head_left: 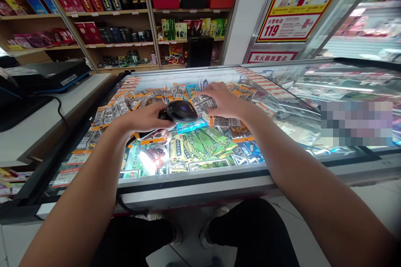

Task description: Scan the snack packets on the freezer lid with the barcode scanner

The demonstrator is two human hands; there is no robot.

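Observation:
My left hand (pixel 147 117) is closed around the handle of a black barcode scanner (pixel 181 110), held level over an open-topped freezer (pixel 194 187). Just to its right, my right hand (pixel 221 99) grips a small clear packet with dark print (pixel 203 103), its fingers partly hidden behind the wrist and packet. Similar packets with orange edges (pixel 115 110) lie heaped under and around both hands. Closer to me are green packets (pixel 206 142), a shiny round tub (pixel 155 156) and a blue packet (pixel 192 126) beneath the scanner.
A counter (pixel 37 112) with a black device (pixel 53 75) stands at the left. Glass lids (pixel 300 87) cover the freezer's right side. Behind it rise wooden shelves (pixel 109 12) with boxes and bottles. A cable (pixel 128 208) hangs at the freezer's front edge.

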